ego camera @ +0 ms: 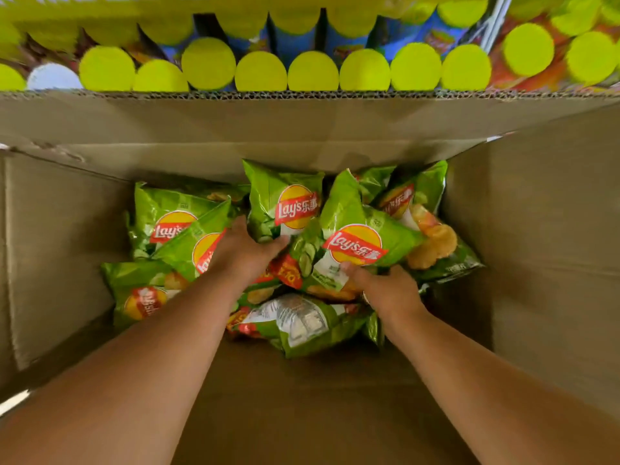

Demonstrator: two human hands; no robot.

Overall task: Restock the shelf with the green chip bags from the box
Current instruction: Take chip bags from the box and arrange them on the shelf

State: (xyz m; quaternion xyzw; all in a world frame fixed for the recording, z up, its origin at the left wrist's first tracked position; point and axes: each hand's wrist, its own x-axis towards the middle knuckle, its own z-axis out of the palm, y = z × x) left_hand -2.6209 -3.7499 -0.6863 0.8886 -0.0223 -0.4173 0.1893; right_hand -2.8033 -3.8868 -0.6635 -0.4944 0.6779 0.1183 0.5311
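The green chip bags [292,250] lie heaped in the bottom of the open cardboard box [536,263], below the shelf's yellow-lidded tubes [312,72]. The left hand [248,246] closes on one upright bag's lower edge, while the right hand [385,290] pinches another's bottom corner. They look light, puffy, slippery and crushable, so holding the sealed edges seems safest.

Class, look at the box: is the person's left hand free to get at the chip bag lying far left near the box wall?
Probably yes: the left hand sits on bags near the middle, and the far-left bag lies uncovered beside that forearm.
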